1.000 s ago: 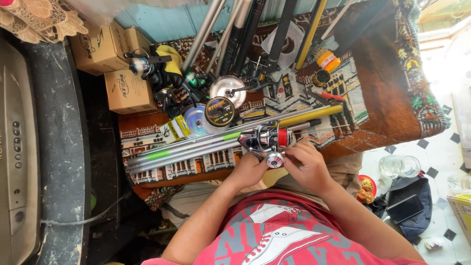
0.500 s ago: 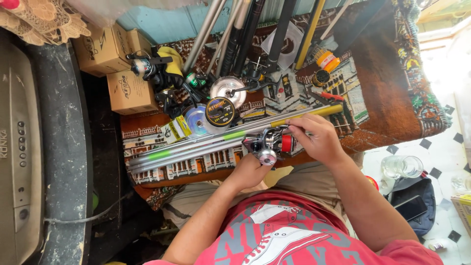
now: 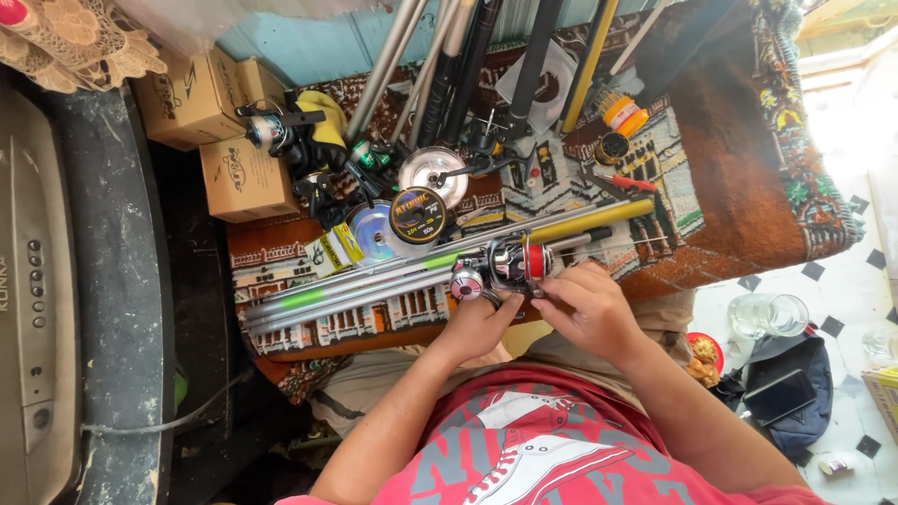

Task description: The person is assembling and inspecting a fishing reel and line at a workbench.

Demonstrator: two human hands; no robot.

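A black and red fishing reel (image 3: pixel 503 266) sits on a silver and green fishing rod (image 3: pixel 365 285) lying across a patterned rug (image 3: pixel 730 159). My left hand (image 3: pixel 479 324) holds the reel from below, near its round silver end. My right hand (image 3: pixel 589 309) rests beside the reel's red spool with its fingertips on it. The rod has a yellow handle section (image 3: pixel 589 220) pointing to the right.
Spools of fishing line (image 3: pixel 416 215), other reels (image 3: pixel 281 131) and small tools lie on the rug behind the rod. Several rods (image 3: pixel 440 65) lean at the back. Cardboard boxes (image 3: pixel 234 168) stand at left. A glass (image 3: pixel 767 313) and dark bag (image 3: pixel 786 393) are on the tiled floor at right.
My right hand has slid from on top of the reel's right side down to its near side. The reel and rod have stayed in place on the rug.
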